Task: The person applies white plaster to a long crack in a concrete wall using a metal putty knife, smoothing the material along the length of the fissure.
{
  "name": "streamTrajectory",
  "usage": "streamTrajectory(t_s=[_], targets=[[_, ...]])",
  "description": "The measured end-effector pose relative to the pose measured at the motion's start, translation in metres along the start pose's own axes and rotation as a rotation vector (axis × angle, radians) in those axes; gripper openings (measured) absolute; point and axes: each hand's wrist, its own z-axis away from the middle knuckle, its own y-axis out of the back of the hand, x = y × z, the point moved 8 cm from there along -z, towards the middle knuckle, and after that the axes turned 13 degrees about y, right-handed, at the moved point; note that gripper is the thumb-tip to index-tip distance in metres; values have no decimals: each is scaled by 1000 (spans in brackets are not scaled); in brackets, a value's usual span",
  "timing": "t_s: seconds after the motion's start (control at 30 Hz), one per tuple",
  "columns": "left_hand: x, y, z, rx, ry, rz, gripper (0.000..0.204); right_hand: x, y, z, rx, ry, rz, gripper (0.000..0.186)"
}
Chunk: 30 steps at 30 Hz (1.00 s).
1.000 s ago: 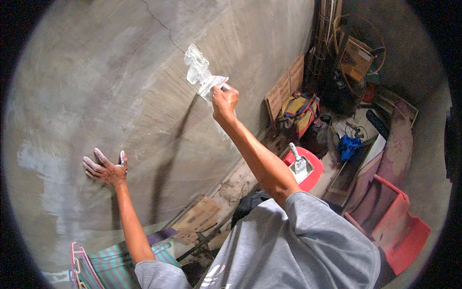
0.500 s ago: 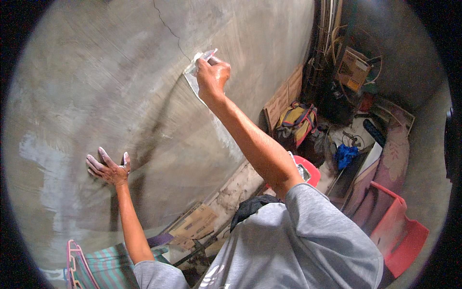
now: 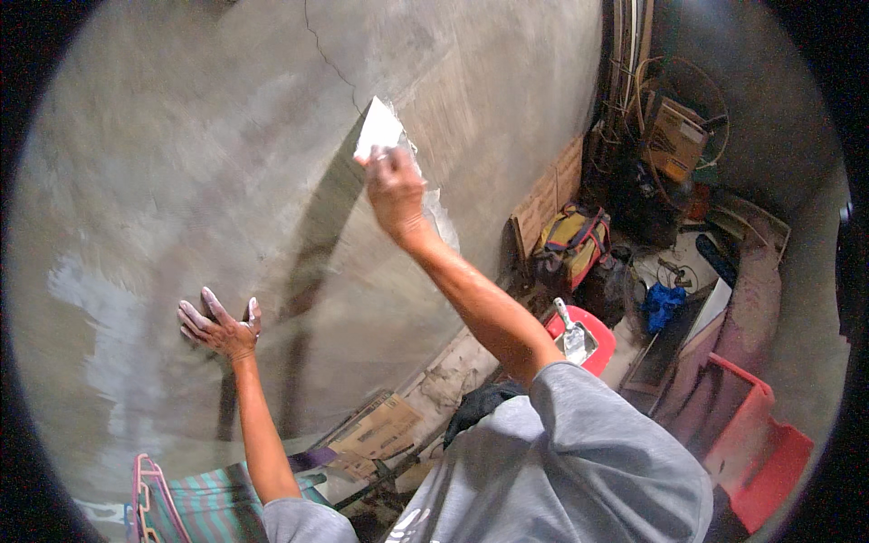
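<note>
My left hand (image 3: 220, 328) leans on the grey plaster wall (image 3: 172, 199) with its fingers spread, their tips whitened by paste. Higher up and to the right, my right hand (image 3: 396, 192), a little blurred, grips a flat putty scraper (image 3: 378, 129). The white face of the scraper shows above my fingers, one corner pointing up. It is by the wall, just below the lower end of a thin crack (image 3: 328, 59); whether it touches the wall, I cannot tell. Wet filler (image 3: 441, 222) streaks the wall beside my right wrist.
To the right, a putty knife (image 3: 574, 333) rests on a red stool or tub (image 3: 605, 351). Beyond are a yellow bag (image 3: 572, 240), a blue bundle (image 3: 663, 306), a cardboard box (image 3: 674, 140) and a red plastic chair (image 3: 765, 452). Flattened cardboard (image 3: 376, 433) and striped cloth (image 3: 204, 498) lie below.
My right hand has moved down a little and turned the scraper, so its broad white face now shows. The view has shifted slightly; my left hand stays on the wall.
</note>
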Motion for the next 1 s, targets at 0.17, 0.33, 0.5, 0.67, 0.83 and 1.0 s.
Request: streamTrajectory(t_s=[0.17,0.33,0.5,0.67,0.83,1.0], targets=[[-2,2,1,15,-7,-16,84,-30,-15,38,-189,-6,-75,35],[0,-2,2,23,-18,-48,84,48,41,74,17,-429,-212,15],[3,1,0,43,-8,-35,83,129,28,136,36,-1116,-371,11],[6,0,-1,57,-17,-26,83,140,6,132,72,-1122,-453,13],[-2,0,3,54,-18,-39,83,104,9,80,41,-1046,-471,15],[-2,-1,2,32,-3,-30,84,80,13,28,55,-956,-504,15]])
